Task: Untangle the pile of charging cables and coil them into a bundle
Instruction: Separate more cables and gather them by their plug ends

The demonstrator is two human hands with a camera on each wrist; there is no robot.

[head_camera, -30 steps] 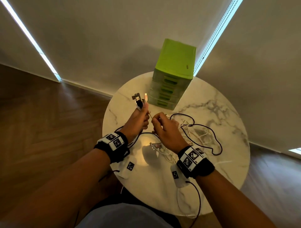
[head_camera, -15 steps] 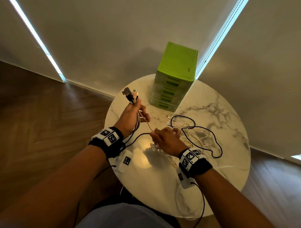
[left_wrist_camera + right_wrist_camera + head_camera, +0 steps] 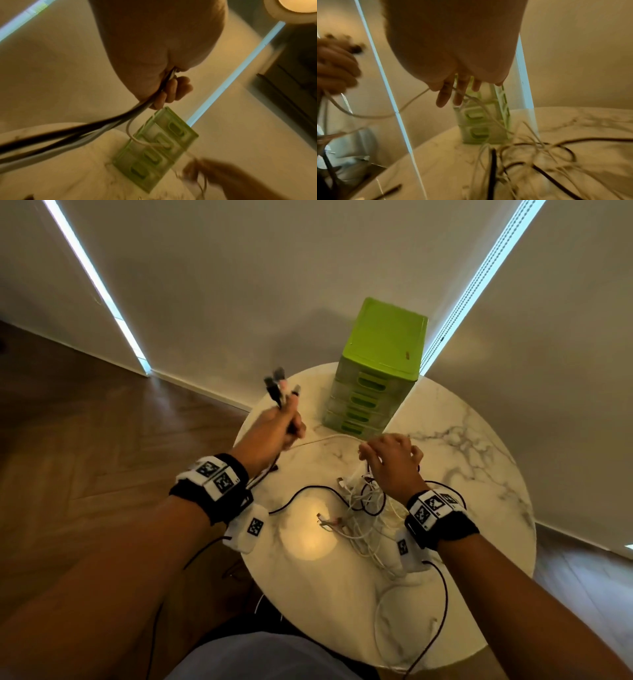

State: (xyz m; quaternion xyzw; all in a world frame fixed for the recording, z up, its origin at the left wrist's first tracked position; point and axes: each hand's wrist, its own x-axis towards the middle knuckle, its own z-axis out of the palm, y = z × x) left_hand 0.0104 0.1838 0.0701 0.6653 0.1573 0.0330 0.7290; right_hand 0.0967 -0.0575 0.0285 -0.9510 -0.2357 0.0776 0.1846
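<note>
My left hand (image 3: 281,422) is raised over the table's far left edge. It grips a bunch of black and white cables (image 3: 106,125), whose plug ends (image 3: 279,386) stick up above the fist. One white cable (image 3: 325,440) runs from that fist across to my right hand (image 3: 387,457). In the right wrist view my right hand (image 3: 452,92) holds this white cable (image 3: 412,102) between thumb and forefinger, the other fingers fairly straight. Under my right hand lies the tangle of white and black cables (image 3: 363,508) on the round marble table (image 3: 308,594).
A green plastic drawer unit (image 3: 380,364) stands at the table's far edge, just beyond both hands. Wooden floor (image 3: 102,457) lies to the left below the table edge. Walls close in behind the table. Thin wrist-camera leads hang over the near rim.
My left hand has lifted up and to the left with the plug ends. My right hand has moved right and away from it, drawing the white cable out between them.
</note>
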